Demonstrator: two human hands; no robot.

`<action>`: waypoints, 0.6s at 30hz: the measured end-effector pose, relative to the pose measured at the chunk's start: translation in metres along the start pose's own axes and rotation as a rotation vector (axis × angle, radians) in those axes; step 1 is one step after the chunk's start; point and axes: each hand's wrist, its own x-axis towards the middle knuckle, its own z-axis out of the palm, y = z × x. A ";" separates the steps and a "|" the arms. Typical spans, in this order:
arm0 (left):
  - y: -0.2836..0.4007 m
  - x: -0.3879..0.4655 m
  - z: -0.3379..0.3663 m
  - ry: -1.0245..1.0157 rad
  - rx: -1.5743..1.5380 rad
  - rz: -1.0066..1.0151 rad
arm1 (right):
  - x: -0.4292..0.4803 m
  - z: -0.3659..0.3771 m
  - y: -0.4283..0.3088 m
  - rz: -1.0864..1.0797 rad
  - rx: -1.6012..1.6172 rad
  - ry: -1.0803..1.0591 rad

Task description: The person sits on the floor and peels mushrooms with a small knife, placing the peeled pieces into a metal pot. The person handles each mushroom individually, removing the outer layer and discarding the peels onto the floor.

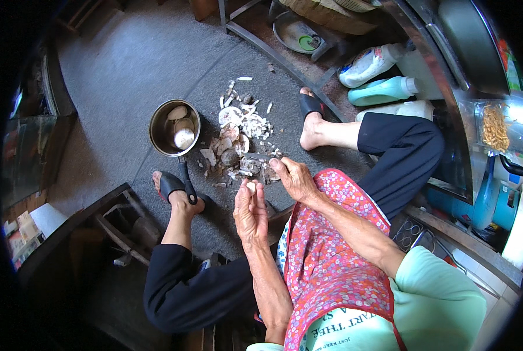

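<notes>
Between the fingertips of my left hand [251, 215] is a small pale piece of peeled tuber [251, 188]. My right hand [294, 176] grips a knife whose dark blade [257, 156] points left, above the peelings. Under both hands, a heap of peelings [228, 136] and white trimmings [256, 125] is spread on the dark floor. A round brown unpeeled tuber [230, 156] lies in that heap. Left of it stands a metal saucepan [152, 131], its black handle [187, 182] towards me. Several pale peeled pieces [184, 137] are inside the pan.
My sandalled feet [172, 186] flank the heap and pan. On the right, a metal-framed shelf [283, 63] holds plastic bottles [382, 91] and a basin [294, 33]. Dark wooden furniture [125, 237] stands at the lower left, and a glass-sided cabinet [28, 149] at the far left.
</notes>
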 end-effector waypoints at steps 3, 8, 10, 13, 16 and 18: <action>0.000 0.000 -0.004 0.019 0.153 -0.017 | -0.006 0.002 -0.008 -0.059 0.065 -0.049; 0.002 -0.002 0.003 -0.053 0.164 0.011 | -0.003 0.004 -0.014 0.072 0.045 -0.087; 0.001 -0.003 0.006 -0.085 0.188 0.045 | -0.001 0.000 -0.014 0.076 0.159 -0.057; 0.001 -0.003 0.006 -0.084 0.248 0.087 | -0.004 -0.005 -0.017 0.035 0.118 -0.070; 0.001 -0.002 0.003 -0.013 0.252 0.138 | -0.015 -0.003 -0.024 -0.055 0.021 -0.104; 0.001 -0.002 0.000 -0.053 0.188 0.166 | -0.020 0.000 -0.027 -0.050 -0.074 -0.157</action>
